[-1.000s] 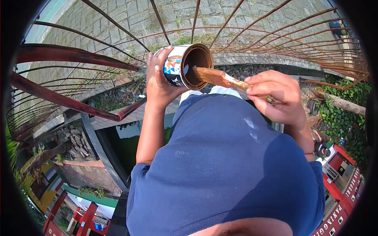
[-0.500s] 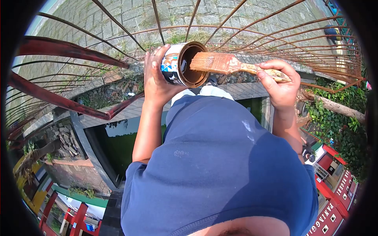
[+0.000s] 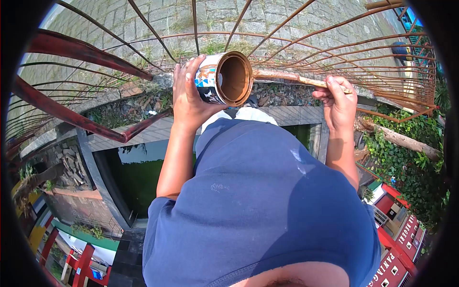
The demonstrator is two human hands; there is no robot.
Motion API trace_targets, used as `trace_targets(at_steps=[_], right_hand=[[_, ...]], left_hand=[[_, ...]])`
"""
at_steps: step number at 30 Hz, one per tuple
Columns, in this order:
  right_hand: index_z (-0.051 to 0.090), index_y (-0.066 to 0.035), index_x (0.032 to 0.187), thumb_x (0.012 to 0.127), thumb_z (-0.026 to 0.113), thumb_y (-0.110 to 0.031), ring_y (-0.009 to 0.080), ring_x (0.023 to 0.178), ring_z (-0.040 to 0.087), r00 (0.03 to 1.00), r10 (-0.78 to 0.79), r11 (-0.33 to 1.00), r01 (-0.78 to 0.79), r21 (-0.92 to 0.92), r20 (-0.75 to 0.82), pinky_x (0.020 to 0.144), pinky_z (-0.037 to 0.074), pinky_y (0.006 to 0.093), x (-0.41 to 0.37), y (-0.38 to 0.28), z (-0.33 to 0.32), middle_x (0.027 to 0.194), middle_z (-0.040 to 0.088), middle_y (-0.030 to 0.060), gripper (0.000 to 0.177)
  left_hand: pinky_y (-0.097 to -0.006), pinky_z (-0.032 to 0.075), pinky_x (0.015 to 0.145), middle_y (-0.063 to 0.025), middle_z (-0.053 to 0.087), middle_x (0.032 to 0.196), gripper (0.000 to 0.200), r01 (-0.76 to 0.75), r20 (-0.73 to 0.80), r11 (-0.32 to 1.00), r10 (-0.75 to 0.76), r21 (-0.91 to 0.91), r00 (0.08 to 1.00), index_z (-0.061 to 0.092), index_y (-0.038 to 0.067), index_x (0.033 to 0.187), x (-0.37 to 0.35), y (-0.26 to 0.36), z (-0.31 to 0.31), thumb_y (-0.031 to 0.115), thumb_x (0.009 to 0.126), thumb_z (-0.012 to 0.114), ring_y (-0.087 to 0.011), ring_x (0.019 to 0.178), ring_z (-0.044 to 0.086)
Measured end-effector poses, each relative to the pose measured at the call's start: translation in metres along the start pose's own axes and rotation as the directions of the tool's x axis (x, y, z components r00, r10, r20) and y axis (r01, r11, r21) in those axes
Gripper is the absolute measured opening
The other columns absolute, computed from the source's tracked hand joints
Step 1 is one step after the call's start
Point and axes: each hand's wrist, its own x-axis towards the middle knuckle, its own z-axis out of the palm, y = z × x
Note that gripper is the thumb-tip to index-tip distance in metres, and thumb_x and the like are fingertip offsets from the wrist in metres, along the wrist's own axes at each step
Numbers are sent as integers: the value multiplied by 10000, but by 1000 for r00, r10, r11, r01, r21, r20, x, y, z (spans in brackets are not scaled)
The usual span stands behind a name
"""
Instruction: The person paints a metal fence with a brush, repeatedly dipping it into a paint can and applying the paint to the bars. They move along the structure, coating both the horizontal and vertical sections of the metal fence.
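Note:
My left hand (image 3: 189,93) is wrapped round the side of a paint can (image 3: 209,79), whose label is white, blue and black. The can is tilted with its mouth facing right, and brown paint coats its rim and inner wall. My right hand (image 3: 340,98) pinches the handle of a paintbrush (image 3: 282,75) between thumb and fingers. Seen edge-on, the brush points left, its brown-coated bristle end right at the can's rim. Brown paint also smears the brush's ferrule.
Rusty metal fence bars (image 3: 195,28) fan out ahead, with dark red rails (image 3: 71,112) on the left. Stone paving (image 3: 158,24) lies beyond. Below is a pool of green water (image 3: 143,179) edged by a concrete ledge (image 3: 296,115). Leafy plants (image 3: 406,158) grow at the right.
The brush has come out of the can's mouth to its right rim and turned from flat to edge-on. My right hand's grip has shifted with it. The can has barely moved.

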Motion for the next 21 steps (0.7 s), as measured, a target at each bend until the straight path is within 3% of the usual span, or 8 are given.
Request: trace_targets(at_steps=[5,6,13,21], right_hand=[[662,-40,1008,996,646,-193,209,624,724,972,235,944,-224,243,-18,591,634,342,10,24,-7,792,731,158,154],[653,-38,969,977,678,-195,204,610,721,967,252,937,-237,255,-28,585,628,329,10,21,-2,780,724,152,159],[648,-32,912,942,738,-193,173,592,706,985,140,990,-142,-11,-97,564,595,286,14,14,6,762,710,125,187],[647,-34,876,929,755,-191,165,570,692,988,125,992,-125,12,-92,535,574,272,23,-1,2,739,702,120,198]], left_hand=[[-644,308,1141,-130,539,1448,1397,91,51,994,-87,-64,995,212,198,1555,5,14,6,324,415,1010,-415,1276,545],[-634,298,1154,-118,555,1421,1262,161,72,983,-155,-90,985,352,137,1450,6,17,7,329,390,1010,-402,1280,541],[-614,295,1172,-107,548,1423,1320,159,144,986,-150,-57,978,337,135,1486,9,20,12,340,368,1009,-367,1318,513],[-598,299,1181,-112,541,1425,1305,238,184,970,-226,-47,957,342,132,1486,11,20,12,356,386,1007,-363,1314,514]])
